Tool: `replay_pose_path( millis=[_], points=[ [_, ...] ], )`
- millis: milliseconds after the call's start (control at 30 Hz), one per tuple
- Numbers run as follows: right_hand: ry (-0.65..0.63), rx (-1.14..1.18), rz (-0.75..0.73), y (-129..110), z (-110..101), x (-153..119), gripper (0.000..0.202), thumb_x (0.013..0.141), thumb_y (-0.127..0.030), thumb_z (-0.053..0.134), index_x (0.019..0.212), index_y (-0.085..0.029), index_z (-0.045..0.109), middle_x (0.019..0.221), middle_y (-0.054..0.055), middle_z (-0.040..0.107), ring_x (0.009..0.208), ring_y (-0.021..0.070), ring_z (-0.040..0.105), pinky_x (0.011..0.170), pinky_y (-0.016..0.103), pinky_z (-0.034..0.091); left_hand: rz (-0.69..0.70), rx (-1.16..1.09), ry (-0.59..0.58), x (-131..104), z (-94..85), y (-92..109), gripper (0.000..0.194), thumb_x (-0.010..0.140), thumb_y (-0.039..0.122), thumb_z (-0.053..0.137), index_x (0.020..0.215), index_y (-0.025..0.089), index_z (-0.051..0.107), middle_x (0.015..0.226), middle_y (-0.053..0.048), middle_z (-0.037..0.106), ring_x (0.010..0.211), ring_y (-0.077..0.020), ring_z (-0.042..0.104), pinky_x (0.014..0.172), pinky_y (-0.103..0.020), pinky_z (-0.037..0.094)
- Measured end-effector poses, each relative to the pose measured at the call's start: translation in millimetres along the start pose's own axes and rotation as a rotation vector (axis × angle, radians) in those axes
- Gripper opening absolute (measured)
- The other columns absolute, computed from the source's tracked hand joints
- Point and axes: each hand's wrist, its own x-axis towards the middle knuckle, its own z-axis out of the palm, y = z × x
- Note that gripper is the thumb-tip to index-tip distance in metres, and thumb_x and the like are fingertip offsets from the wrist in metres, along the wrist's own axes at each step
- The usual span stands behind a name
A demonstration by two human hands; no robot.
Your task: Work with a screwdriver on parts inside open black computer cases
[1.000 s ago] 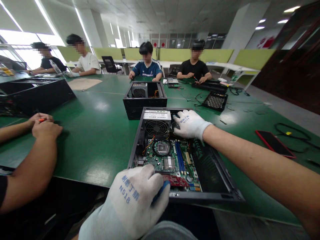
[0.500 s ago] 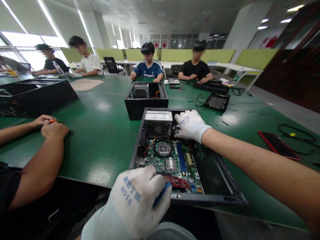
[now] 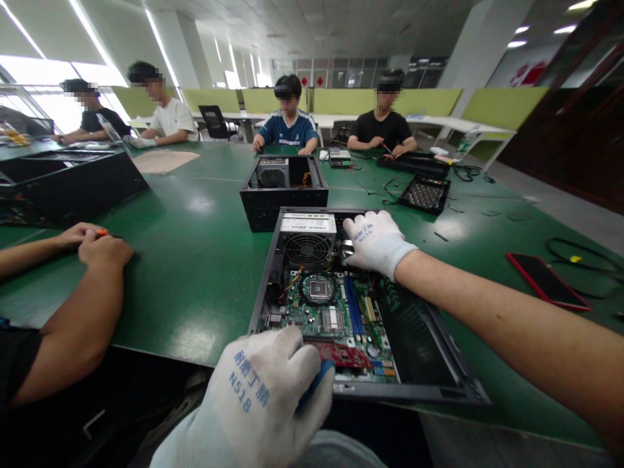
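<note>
An open computer case (image 3: 463, 388) lies on the green table, its motherboard (image 3: 319, 318) facing up. My left hand (image 3: 266, 390), in a white glove, is closed at the near edge of the case, beside a red card (image 3: 344, 355); what its fingers hold, if anything, is hidden. Farther back, my gloved right hand (image 3: 375, 244) reaches into the case beside the power supply (image 3: 308, 235), its fingers curled near a shiny metal piece (image 3: 347, 248). Whether those fingers grip it is hidden. Blue memory slots (image 3: 354, 309) lie between the two hands.
Behind the case stands a second open case (image 3: 285, 200). Another black case (image 3: 68, 188) is at the left, near a person's hands (image 3: 100, 247). A red-edged black object (image 3: 546, 281) and cables lie at the right. Several people sit around the table.
The view has shifted slightly. Both hands stay at nearly the same places on the case, and a little more of the shiny metal piece shows by my right hand.
</note>
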Motion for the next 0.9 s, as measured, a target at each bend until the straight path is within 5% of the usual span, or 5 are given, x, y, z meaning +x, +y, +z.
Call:
replay_pose_path(
  millis=[500,900],
  points=[
    [-0.02,-0.041,-0.155,3,10,9,0.069,0.079,-0.061,0.074,0.126,-0.012,0.062,0.118,0.02,0.068,0.105,0.0342,0.064,0.085,0.041,0.041,-0.027,-0.019,0.003,1,-0.9,2,0.023,0.089,0.029,0.061,0.067,0.026,0.057,0.066,0.0,0.054,0.055,-0.0152,0.057,0.049,-0.026,0.044],
    [0.069,0.081,-0.101,26,-7,-28,0.066,0.087,-0.054,0.064,0.139,-0.015,0.059,0.126,0.022,0.064,0.11,0.0389,0.061,0.087,0.045,0.04,-0.035,-0.022,0.008,0,1.3,0,0.021,0.088,0.038,0.061,0.071,0.028,0.059,0.065,0.001,0.052,0.055,-0.0153,0.059,0.049,-0.025,0.048]
  ],
)
